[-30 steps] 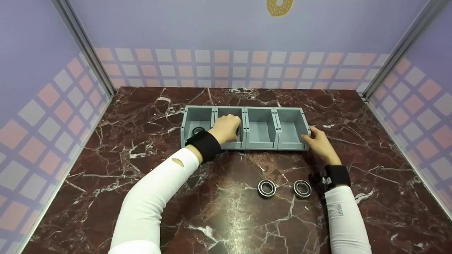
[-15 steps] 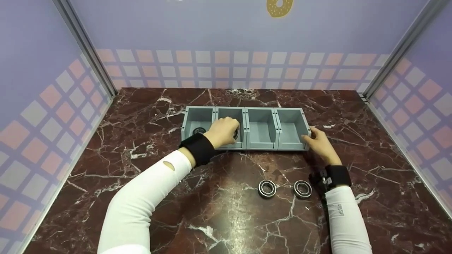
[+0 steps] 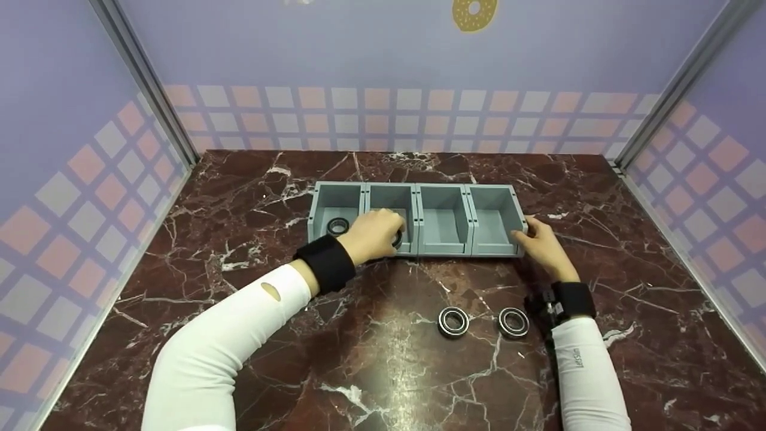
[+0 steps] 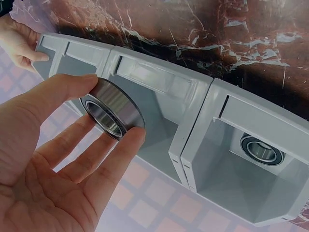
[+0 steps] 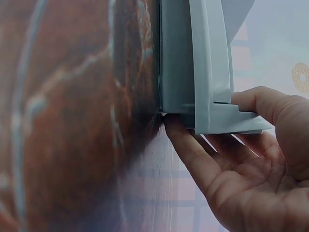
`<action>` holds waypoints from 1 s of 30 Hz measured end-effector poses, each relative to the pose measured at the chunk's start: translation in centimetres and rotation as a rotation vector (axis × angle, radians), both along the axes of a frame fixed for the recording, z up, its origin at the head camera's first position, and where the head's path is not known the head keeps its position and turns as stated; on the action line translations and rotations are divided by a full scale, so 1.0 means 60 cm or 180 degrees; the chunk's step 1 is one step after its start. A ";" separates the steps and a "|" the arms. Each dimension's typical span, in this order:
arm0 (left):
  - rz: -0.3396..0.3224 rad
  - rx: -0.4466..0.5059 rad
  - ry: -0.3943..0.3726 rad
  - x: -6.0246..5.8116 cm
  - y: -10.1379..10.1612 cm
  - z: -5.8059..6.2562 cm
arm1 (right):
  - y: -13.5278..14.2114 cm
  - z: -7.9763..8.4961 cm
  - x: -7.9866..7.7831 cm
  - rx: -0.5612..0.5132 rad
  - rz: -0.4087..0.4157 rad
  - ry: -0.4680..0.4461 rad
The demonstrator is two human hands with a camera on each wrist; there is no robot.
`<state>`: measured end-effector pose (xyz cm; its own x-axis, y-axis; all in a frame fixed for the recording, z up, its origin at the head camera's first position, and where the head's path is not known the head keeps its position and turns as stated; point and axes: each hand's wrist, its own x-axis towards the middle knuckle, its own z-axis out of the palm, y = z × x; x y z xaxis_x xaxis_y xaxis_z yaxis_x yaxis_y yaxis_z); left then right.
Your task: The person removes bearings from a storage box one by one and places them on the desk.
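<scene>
My left hand [image 3: 374, 233] pinches a bearing [image 4: 113, 106] between thumb and fingers, a steel ring with a dark edge. In the left wrist view it is tilted, above the second compartment from the left of a grey row of storage bins [image 3: 443, 248]. Another bearing [image 3: 338, 226] lies in the leftmost compartment. At the row's right end, my right hand [image 3: 541, 242] grips the outer bin wall, thumb on the rim and fingers along the outside [image 5: 231, 164]. Most of the held bearing is hidden by the hand in the head view.
Two more bearings, a left one [image 3: 453, 322] and a right one [image 3: 513, 322], lie on the red marbled table [image 3: 269, 359] in front of the bins. Panelled walls [image 3: 413, 60] stand behind and at both sides.
My left hand has drawn slightly back toward me and to the left, still holding the bearing, while its forearm swung left. The right hand keeps its grip on the bin.
</scene>
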<state>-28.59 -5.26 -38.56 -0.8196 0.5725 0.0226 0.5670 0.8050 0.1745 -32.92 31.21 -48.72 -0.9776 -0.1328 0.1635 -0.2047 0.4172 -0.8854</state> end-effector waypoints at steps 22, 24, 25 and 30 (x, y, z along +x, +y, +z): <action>-0.0263 0.0037 -0.0011 0.055 -0.008 -0.009 | 0.004 -0.003 -0.004 -0.0037 -0.0018 -0.0016; -0.0298 0.0049 -0.0005 0.059 -0.009 -0.013 | 0.005 -0.003 -0.004 -0.0031 -0.0023 -0.0020; -0.0315 0.0054 -0.0004 0.061 -0.009 -0.014 | 0.005 -0.003 -0.005 -0.0026 -0.0021 -0.0021; -0.0350 0.0067 -0.0060 0.070 -0.008 -0.024 | 0.006 -0.004 -0.006 -0.0007 -0.0001 -0.0029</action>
<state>-24.40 -5.76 -40.01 -0.7523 0.6585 0.0209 0.6482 0.7341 0.2022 -33.29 31.54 -48.97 -0.9791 -0.1321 0.1549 -0.1965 0.4152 -0.8882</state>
